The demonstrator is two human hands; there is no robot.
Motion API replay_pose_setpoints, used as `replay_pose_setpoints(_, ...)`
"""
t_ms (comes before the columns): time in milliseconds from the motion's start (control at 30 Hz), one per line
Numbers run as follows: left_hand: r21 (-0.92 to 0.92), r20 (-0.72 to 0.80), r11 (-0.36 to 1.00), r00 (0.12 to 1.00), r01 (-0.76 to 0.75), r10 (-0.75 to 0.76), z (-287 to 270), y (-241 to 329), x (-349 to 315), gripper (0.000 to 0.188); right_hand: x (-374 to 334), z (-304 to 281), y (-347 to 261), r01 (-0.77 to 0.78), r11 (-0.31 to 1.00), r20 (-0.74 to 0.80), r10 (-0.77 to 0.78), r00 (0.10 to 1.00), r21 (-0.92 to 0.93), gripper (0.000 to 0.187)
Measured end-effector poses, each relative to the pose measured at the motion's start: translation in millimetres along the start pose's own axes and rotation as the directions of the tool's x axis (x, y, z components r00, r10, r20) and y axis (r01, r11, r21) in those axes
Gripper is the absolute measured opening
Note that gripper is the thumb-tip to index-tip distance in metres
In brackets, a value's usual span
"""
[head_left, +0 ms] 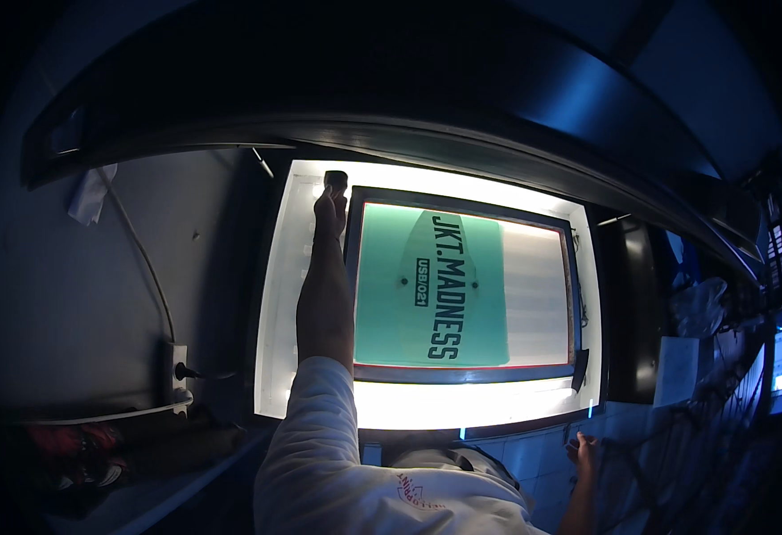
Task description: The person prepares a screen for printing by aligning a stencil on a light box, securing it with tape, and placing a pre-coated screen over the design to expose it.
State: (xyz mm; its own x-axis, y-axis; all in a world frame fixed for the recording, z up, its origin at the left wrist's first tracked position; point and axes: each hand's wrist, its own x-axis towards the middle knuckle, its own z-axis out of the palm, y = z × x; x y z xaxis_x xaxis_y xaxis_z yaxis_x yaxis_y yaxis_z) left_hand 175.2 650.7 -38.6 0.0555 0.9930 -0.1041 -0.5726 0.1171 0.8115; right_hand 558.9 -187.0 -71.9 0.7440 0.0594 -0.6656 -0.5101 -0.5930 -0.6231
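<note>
A screen-printing frame (462, 373) with a dark rim lies on a brightly lit white light box (462, 406). Its mesh carries a green coating (386, 312) with dark lettering on the left part; the right part is pale. My left arm stretches forward along the frame's left side. At the far left corner, my left hand (329, 212) is closed on a small dark block (336, 178), which sits over the light box's edge area. My right hand (582, 446) hangs low at the near right, off the box, fingers loosely apart and holding nothing visible.
A large dark lid (337, 98) stands raised behind the light box. On the left are a dark panel, a cable and a power socket (180, 374). A dark piece (580, 369) lies at the frame's near right corner. A clear plastic bag (699, 308) is at right.
</note>
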Motion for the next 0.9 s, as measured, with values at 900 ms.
replay_pose_setpoints(900,-0.052,0.881,-0.384,-0.223,-0.922,0.417,403,234,-479,0.016,90,119,-274,0.380,0.910,0.349,-0.416,0.840,0.169,0.025)
